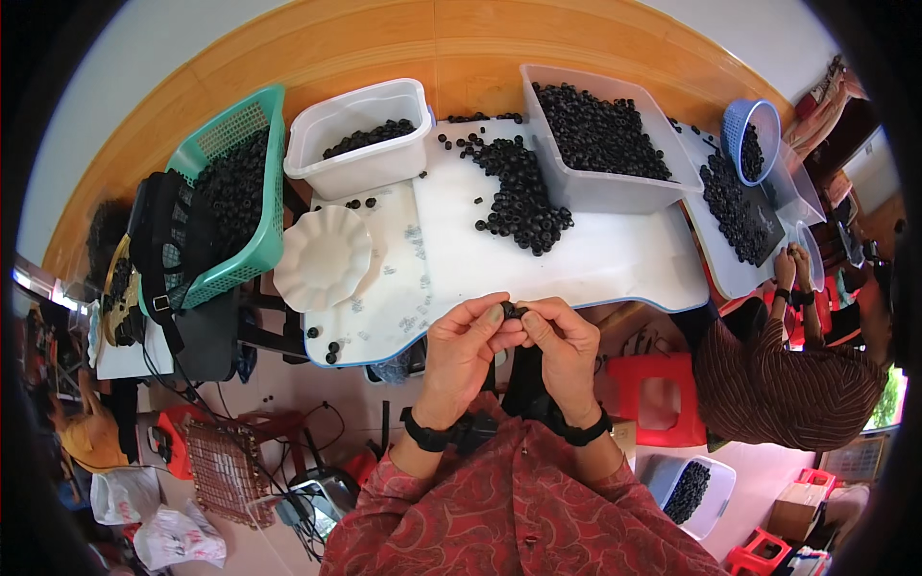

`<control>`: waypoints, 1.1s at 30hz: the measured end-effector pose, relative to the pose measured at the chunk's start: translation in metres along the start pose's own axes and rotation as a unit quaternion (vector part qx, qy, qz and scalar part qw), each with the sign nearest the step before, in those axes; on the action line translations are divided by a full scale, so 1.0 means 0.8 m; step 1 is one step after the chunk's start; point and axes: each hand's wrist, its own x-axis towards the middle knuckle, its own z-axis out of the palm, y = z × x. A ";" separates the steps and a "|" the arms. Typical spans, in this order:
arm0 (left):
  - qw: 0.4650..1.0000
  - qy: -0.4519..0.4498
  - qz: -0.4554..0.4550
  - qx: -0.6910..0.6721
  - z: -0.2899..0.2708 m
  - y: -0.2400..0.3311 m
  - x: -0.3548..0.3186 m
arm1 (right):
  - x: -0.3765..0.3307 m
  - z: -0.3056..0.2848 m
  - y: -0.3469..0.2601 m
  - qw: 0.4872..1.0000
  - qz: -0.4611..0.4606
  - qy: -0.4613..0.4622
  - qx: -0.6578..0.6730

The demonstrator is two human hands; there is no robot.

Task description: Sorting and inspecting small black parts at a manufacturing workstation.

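Observation:
My left hand (463,350) and my right hand (565,348) meet just past the table's near edge. Pinched between their fingertips is a small black round part (513,311), mostly covered by the fingers, so its exact kind is hidden. Beyond them a heap of like black parts (523,197) lies on the white tabletop (471,278). To the left sits a white scalloped dish (324,257), with tiny clear pieces (415,235) scattered beside it. A few loose black parts (333,350) rest near the table's left edge.
Along the back stand a green basket (272,182), a white tub (360,176) and a translucent bin (615,197), each holding black parts. At the right, a person in a striped top (788,384) works by a blue basket (733,134). A red stool (658,432) is nearby.

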 end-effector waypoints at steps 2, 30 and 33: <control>1.000 0.000 -0.005 0.001 0.003 0.000 0.000 | 0.000 -0.003 -0.001 1.000 0.010 0.002 0.022; 0.999 0.010 -0.037 0.028 0.012 -0.033 0.010 | -0.003 -0.028 0.007 0.997 -0.018 0.047 -0.050; 0.999 0.008 -0.050 -0.010 0.005 -0.035 0.011 | -0.002 -0.029 0.009 0.998 -0.008 0.043 -0.054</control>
